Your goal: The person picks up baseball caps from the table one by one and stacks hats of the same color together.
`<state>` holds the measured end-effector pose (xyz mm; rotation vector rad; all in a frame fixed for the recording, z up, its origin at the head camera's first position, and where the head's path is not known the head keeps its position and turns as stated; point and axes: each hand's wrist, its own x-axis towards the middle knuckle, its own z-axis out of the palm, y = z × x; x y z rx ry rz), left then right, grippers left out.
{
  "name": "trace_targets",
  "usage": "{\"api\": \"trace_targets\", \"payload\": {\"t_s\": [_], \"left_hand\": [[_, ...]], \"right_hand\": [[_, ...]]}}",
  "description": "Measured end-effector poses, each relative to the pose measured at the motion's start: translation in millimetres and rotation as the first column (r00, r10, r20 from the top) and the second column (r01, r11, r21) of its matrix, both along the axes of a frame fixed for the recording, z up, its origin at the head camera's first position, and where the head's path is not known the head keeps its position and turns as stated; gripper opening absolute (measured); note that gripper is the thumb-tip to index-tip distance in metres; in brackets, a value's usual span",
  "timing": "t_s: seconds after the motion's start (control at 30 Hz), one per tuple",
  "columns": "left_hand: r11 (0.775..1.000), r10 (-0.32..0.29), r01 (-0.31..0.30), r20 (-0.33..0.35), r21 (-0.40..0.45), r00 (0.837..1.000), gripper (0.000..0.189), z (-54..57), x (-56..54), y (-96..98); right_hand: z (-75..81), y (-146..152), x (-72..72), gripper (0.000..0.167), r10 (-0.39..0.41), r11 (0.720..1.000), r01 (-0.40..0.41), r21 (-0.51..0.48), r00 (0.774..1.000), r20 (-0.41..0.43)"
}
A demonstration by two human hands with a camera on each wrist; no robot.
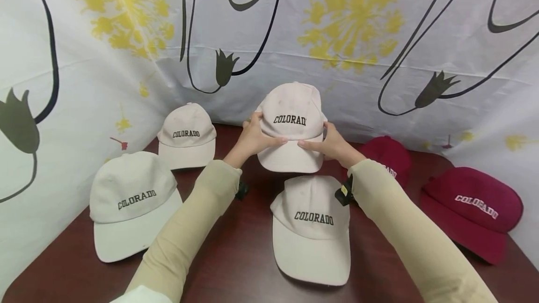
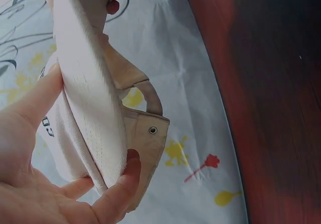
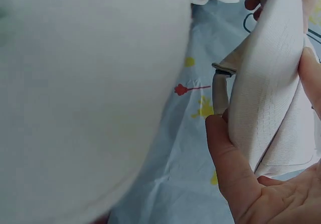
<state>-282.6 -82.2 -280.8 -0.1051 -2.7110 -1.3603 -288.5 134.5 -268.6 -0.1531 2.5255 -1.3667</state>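
Note:
A cream baseball cap [image 1: 290, 102] with dark COLORADO lettering is held up above the table, its brim toward me. My left hand [image 1: 258, 138] grips its left side and my right hand [image 1: 332, 144] its right. Both thumbs press the front, near the seam above the brim. In the left wrist view, the left hand [image 2: 35, 179] has its thumb on one side of the cap and curled fingers at the brim's edge; the back strap [image 2: 150, 97] shows beyond. The right wrist view shows the right hand [image 3: 261, 196] pinching around the brim [image 3: 271, 78].
Directly below and nearer me, another cream cap [image 1: 311, 247] lies on the dark red-brown table [image 1: 236, 256]. To the left sit two more pale caps, one near [image 1: 130, 186] and one farther back [image 1: 187, 130]. Two maroon caps, one partly hidden [image 1: 385, 151] and one nearer [image 1: 476, 200], sit right.

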Motion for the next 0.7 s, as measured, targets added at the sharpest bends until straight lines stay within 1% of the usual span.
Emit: {"api": "trace_targets", "payload": {"t_s": [0.23,0.5,0.7], "left_hand": [[1.0,-0.016,0.016,-0.004,-0.014,1.0,0.097,2.7,11.2,10.0],[0.999,-0.045,0.045,-0.015,-0.007,0.999,0.097,3.4,23.4,22.1],[0.997,-0.079,0.079,-0.013,-0.009,0.997,0.098,7.9,35.9,32.5]], "right_hand": [[2.3,12.2,13.3,0.109,0.013,0.999,-0.013,-0.036,1.0,0.0],[3.2,26.1,28.1,0.108,0.001,1.0,-0.001,-0.001,0.999,-0.035],[3.1,39.7,44.8,0.103,-0.007,0.999,0.01,0.037,0.996,-0.087]]}}
